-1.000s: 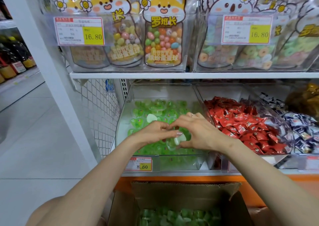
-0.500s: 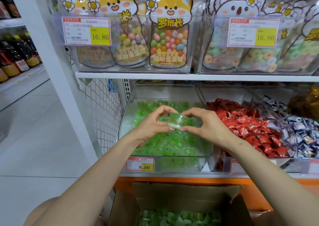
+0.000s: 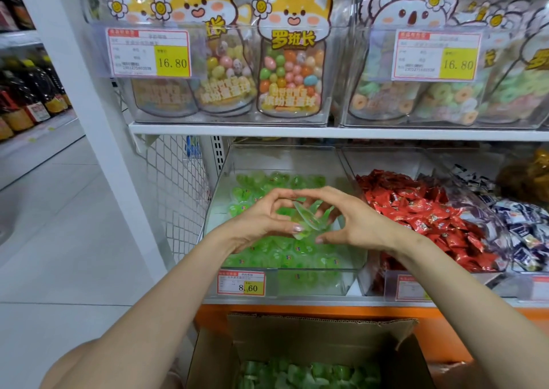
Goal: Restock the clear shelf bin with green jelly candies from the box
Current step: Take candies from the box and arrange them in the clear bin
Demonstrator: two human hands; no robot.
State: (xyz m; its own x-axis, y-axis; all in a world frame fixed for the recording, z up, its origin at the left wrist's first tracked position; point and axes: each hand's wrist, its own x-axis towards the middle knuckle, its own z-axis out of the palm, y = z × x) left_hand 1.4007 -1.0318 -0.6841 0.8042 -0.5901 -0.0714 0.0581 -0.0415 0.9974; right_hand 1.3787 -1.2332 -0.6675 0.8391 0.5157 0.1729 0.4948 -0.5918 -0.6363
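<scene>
The clear shelf bin [image 3: 355, 275] on the lower shelf holds a layer of green jelly candies [image 3: 285, 255]. Above it, my left hand [image 3: 264, 219] and my right hand [image 3: 353, 219] meet fingertip to fingertip. Between them they pinch a green jelly cup [image 3: 309, 219], tilted, over the middle of the bin. Below the shelf stands an open cardboard box [image 3: 320, 338] with more green jelly candies [image 3: 303, 373] inside.
A neighbouring bin of red wrapped candies [image 3: 424, 210] sits right of the green bin, with blue-white candies [image 3: 523, 228] further right. Clear bins of bagged sweets [image 3: 291, 71] fill the upper shelf. A white upright [image 3: 98, 115] and tiled aisle floor lie left.
Both hands rose out of the candy pile holding one jelly cup between them. The cup has now tipped from level to slanted, and the hands sit slightly lower than half a second ago.
</scene>
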